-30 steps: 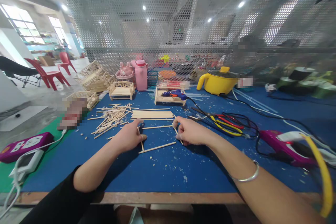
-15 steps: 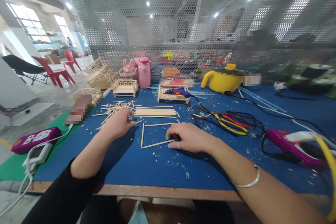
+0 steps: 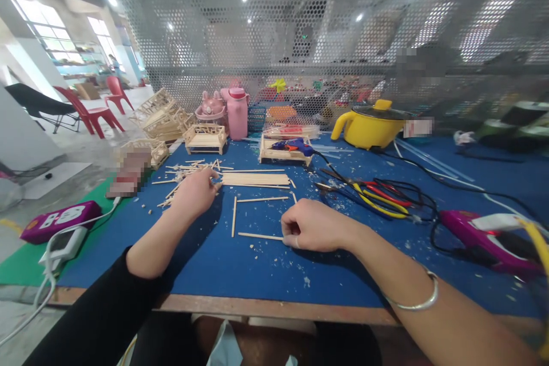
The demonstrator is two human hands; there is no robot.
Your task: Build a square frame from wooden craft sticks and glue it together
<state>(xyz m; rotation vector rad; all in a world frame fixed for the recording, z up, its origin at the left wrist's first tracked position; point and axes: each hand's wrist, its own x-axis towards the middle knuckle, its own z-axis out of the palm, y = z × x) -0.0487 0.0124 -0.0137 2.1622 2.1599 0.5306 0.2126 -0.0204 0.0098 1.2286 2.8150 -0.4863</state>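
Note:
My right hand (image 3: 315, 226) is closed in a pinch on the right end of a thin wooden stick (image 3: 259, 236), low over the blue mat. That stick forms the near side of a loose rectangle, its left end apart from the upright left stick (image 3: 234, 217). A far stick (image 3: 263, 199) and a short right stick (image 3: 294, 197) lie along the other sides. My left hand (image 3: 197, 190) has its fingers curled between a heap of short stick pieces (image 3: 193, 167) and the left end of a row of long sticks (image 3: 257, 178). Whatever its fingertips hold is hidden.
A glue gun (image 3: 295, 146) rests on a small wooden frame (image 3: 283, 156). Pliers with yellow handles (image 3: 381, 204) and black cables lie right. Behind stand a yellow pot (image 3: 371, 127), a pink bottle (image 3: 237, 114) and a miniature wooden bed (image 3: 205, 140). Power strips (image 3: 62, 221) flank the mat.
The near stick has swung, its left end moving away from the left stick's corner. My right hand shifted slightly right. My left hand's fingers have drawn closer together beside the row of sticks.

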